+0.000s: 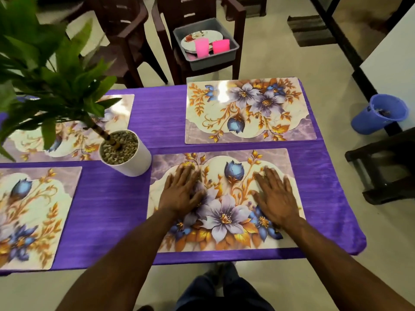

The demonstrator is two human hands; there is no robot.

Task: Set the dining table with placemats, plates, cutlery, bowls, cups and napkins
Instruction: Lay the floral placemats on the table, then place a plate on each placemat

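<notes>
Both forearms reaching in from the near edge, over the purple-clothed dining table [116,209]. Pressed flat on the glossy floral rectangular placemat [224,232], long axis running left to right — left hand [183,194] and right hand [277,196], fingers straight, gripping nothing. Next up, probably plates: straight ahead, beyond the far edge, in the grey plastic tub [224,56] on the brown plastic chair [238,16] — white plates [202,37] and two pink cups [202,47], roughly midway between both hands.

Left hand [182,191], right hand [276,194] flat on near placemat [224,241].
</notes>
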